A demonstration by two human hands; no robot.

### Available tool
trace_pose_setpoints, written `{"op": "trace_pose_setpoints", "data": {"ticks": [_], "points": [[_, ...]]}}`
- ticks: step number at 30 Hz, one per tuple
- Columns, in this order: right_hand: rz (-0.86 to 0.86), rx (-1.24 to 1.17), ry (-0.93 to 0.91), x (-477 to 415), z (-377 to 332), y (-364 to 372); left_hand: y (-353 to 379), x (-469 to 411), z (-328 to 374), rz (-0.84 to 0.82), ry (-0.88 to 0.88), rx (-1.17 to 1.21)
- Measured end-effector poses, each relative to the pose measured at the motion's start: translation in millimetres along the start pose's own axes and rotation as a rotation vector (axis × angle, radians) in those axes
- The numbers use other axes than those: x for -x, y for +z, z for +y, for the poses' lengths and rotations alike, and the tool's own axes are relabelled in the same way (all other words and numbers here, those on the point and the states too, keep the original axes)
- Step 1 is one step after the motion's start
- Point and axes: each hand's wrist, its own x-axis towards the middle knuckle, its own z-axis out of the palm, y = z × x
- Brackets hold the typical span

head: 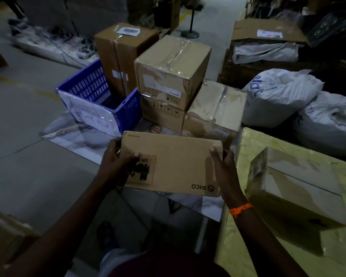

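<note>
I hold a flat brown cardboard box [176, 164] in front of me, above the floor. It carries a red-bordered warning label near its left end and the word PICO upside down at its lower right. My left hand [116, 164] grips the box's left end, thumb on top over the label. At the right end my right hand [225, 168] grips the edge, thumb on the top face and fingers round the side. An orange thread band circles my right wrist.
Taped cardboard boxes [168, 76] are stacked straight ahead, beside a blue plastic crate [96, 90] with a paper sign. White sacks [278, 96] lie at the right. A yellow-green covered surface [254, 148] at my right holds another carton [296, 188].
</note>
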Motion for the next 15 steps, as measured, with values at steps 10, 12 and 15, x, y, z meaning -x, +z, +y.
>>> {"op": "trace_pose_setpoints", "data": {"ticks": [10, 12, 15], "points": [[-0.031, 0.122, -0.010, 26, 55, 10, -14, 33, -44, 0.031, -0.083, 0.107], [-0.014, 0.163, -0.009, 31, 65, 9, -11, 38, -51, 0.045, -0.126, 0.095], [-0.020, 0.186, 0.031, 36, 77, 9, -4, 44, -64, 0.052, -0.148, 0.077]]}}
